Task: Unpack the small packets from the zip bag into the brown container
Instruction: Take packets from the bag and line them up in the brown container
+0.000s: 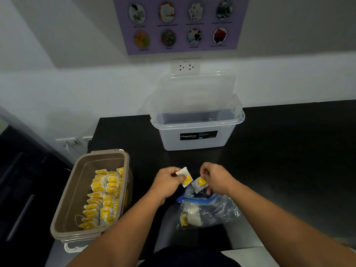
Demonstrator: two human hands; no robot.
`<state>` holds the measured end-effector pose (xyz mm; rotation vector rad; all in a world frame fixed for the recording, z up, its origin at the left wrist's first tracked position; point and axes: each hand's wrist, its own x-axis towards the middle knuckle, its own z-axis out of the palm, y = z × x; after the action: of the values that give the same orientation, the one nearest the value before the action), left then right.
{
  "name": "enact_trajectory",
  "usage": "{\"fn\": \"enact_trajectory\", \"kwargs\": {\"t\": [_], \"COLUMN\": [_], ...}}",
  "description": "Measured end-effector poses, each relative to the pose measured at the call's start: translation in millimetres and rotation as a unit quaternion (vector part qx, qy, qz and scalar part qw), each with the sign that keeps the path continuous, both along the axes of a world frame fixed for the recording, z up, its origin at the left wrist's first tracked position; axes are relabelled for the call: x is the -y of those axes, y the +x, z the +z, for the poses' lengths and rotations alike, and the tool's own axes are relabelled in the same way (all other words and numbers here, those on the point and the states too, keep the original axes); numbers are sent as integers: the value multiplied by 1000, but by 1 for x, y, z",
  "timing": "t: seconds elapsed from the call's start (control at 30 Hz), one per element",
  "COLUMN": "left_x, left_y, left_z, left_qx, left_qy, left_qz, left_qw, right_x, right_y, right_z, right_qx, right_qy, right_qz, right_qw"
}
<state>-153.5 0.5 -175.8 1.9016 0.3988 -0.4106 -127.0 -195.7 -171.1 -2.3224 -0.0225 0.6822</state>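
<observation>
The person stands at the black counter (pixel 289 151) with both hands raised just above the mouth of the zip bag (pixel 215 209), which lies crumpled near the counter's front edge with its blue zip strip (pixel 198 200) open. The left hand (pixel 169 180) pinches one white-and-yellow packet (pixel 185 176) between thumb and fingers, and the right hand (pixel 213 178) has its fingers curled round a second packet (pixel 200 184), held close beside the first. A thin string seems to hang from the right-hand packet, though from here I cannot tell whether it is caught on the other one. The brown container (pixel 84 170) sits off to the left, well apart from the bag, with its right side filled by rows of stored packets (pixel 104 197) and its left side bare. A few more packets (pixel 189 216) show through the plastic in the bag's lower corner. To my eye the job is mostly done, and the step in hand is getting these two apart and across to the container. It would go best if the hands drew apart gently, so that any looped string slips free instead of tearing a tag. Then each packet should be set upright against the end of a row rather than dropped on top, so the rows stay tidy. Holding the bag down would stop it sliding. Behind stands a clear storage box (pixel 196 135), its lid (pixel 198 89) propped against the wall.
</observation>
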Motion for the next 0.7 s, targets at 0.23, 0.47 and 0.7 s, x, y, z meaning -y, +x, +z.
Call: {"fn": "enact_trajectory", "kwargs": {"t": [0.23, 0.47, 0.7], "left_x": [-13, -69, -175], "left_y": [9, 0, -7], "left_z": [37, 97, 130], "left_qx": [13, 79, 96], "left_qy": [-203, -105, 299], "left_qz": [69, 13, -121], "left_qw": [977, 991, 942], "right_x": [-15, -54, -103], "right_y": [8, 17, 12], "right_z": [8, 41, 81], "right_qx": [21, 56, 33], "right_qy": [84, 194, 263], "right_qz": [-56, -72, -47], "right_qw": [995, 977, 963]}}
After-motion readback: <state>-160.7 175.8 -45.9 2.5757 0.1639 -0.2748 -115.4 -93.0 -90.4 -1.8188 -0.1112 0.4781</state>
